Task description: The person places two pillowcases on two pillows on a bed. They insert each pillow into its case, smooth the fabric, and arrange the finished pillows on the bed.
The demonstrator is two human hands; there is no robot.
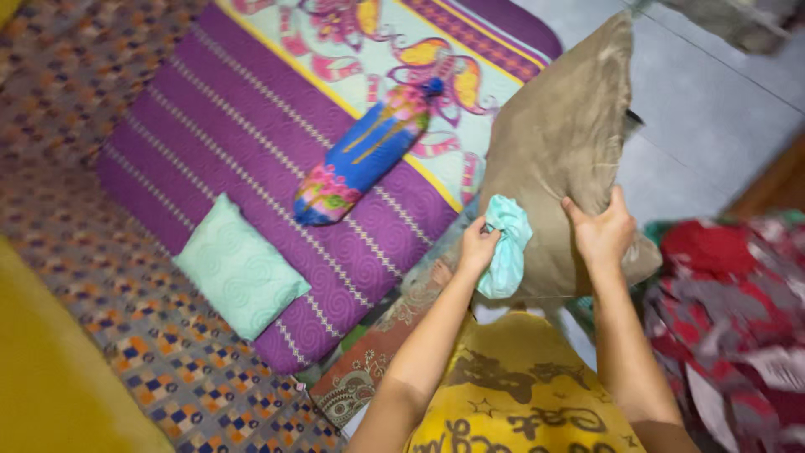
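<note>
Pillow point(563, 143) at 2 o'clock: plain dull olive-brown, no pattern. Cloth point(508, 245) just right of centre: pale turquoise, plain. Bolster point(362, 155) at 12 o'clock: royal blue with yellow streaks, pink and green flowers at its lower end, blue knot at its upper end. Small cushion point(237, 267) at 9 o'clock: mint green, quilted swirls. Mattress cover point(226, 126) at 11 o'clock: purple with pale stitched stripes; top panel pale green with pink, yellow and orange scrollwork, yellow edged. Floor mat point(126, 285) at 8 o'clock: grey-mauve with orange, blue and white diamond checks. Garment point(520, 394) at 6 o'clock: yellow with dark brown figures. Fabric heap point(738, 310) at 4 o'clock: red, grey and white.
</note>
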